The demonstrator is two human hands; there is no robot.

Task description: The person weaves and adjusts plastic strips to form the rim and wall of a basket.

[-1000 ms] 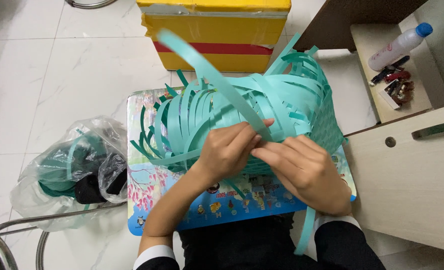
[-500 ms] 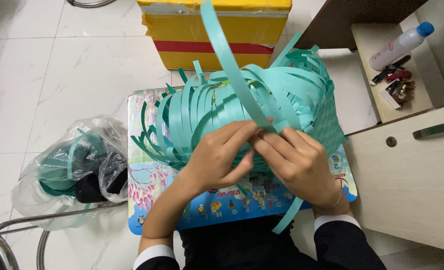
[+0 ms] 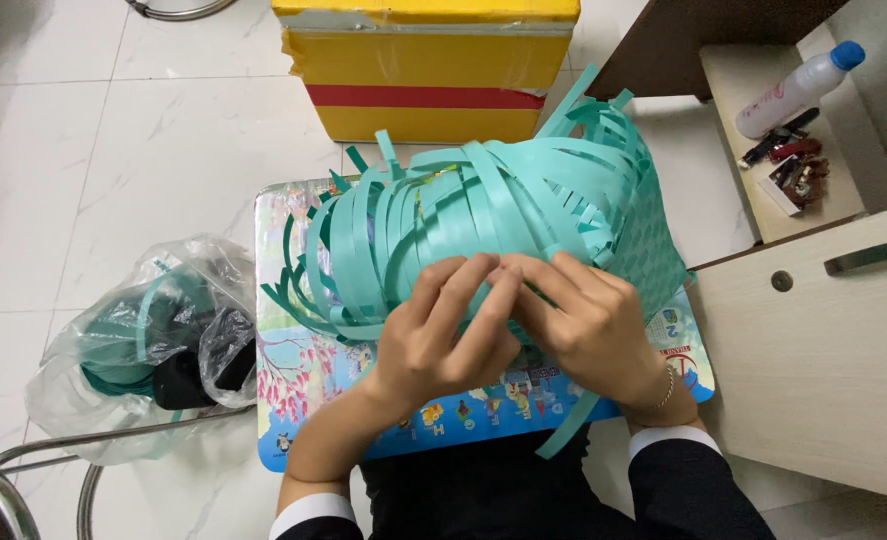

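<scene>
A half-woven basket of glossy teal plastic strips (image 3: 484, 220) is set on a small colourful picture-printed table (image 3: 294, 400). Its near side is gripped by both hands: the left hand (image 3: 444, 335) and right hand (image 3: 589, 335) are curled, fingertips pinching 1 strip between them. A clear plastic bag (image 3: 134, 340) lies at the left; a yellow box (image 3: 424, 65) stands at the far side.

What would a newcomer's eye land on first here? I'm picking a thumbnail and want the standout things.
First, the big mound of teal plastic strips at the centre, piled on a colourful picture-printed small table. Both hands press into its near side, left hand beside right hand, fingers on the strips. Next, the yellow box with a red band on the floor behind, and the clear plastic bag at the left.
</scene>
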